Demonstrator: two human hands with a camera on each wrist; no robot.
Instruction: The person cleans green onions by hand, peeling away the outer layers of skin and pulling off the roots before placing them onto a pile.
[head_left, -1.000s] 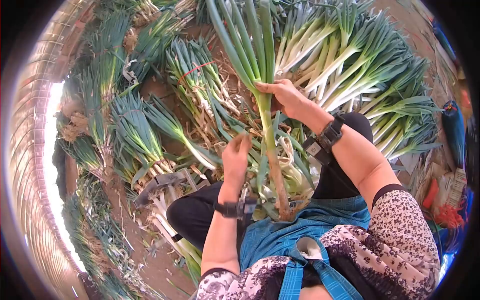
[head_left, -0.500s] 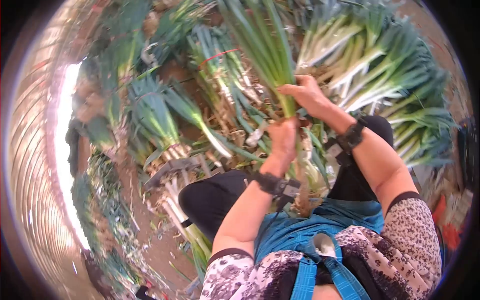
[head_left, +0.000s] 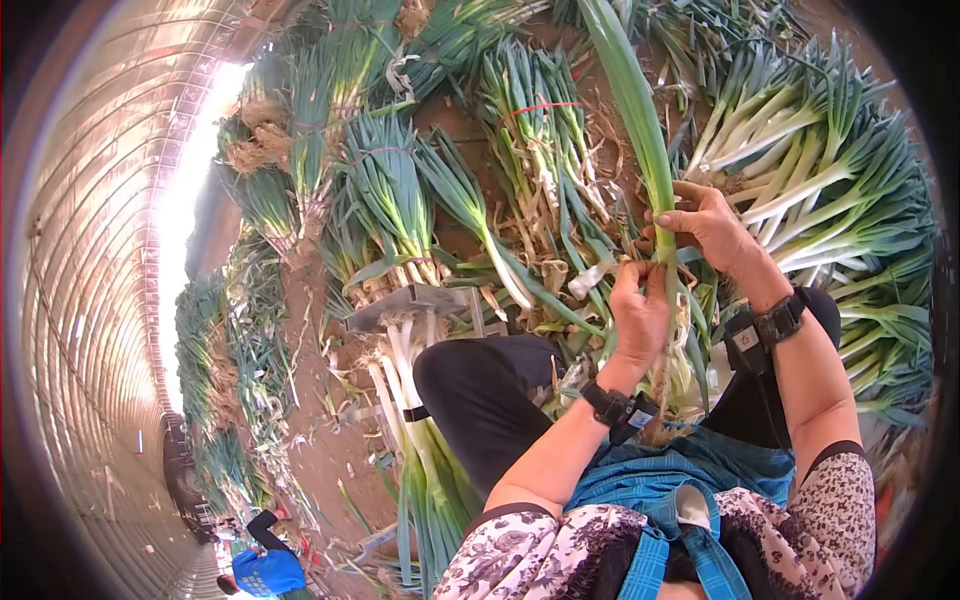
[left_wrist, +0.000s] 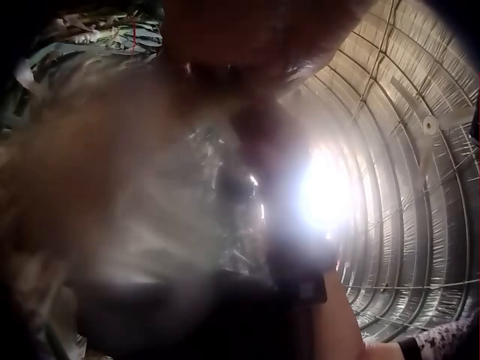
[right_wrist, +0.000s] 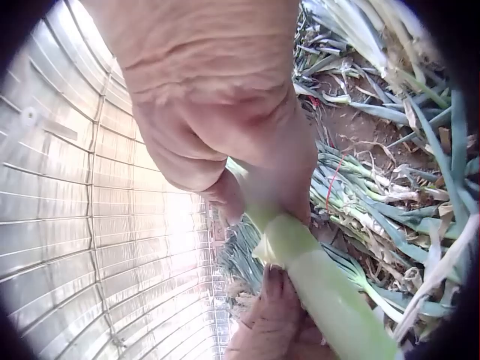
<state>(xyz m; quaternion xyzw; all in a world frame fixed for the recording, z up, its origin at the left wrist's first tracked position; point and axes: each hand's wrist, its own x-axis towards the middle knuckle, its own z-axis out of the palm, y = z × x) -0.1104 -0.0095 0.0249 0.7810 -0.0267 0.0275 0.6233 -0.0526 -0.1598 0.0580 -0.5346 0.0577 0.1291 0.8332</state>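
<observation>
Head view: green onion stalk (head_left: pixel 640 130), one, upright over the lap, leaves up. Right hand (head_left: pixel 708 222): fingers curled round the stalk. Left hand (head_left: pixel 637 312): fingers wrapped on the same stalk just below, close under the right; a second ago it hung loose, clear of the stalk. Bundled onions (head_left: pixel 385 190) lie on the ground (head_left: pixel 305 320) beyond the knees.
</observation>
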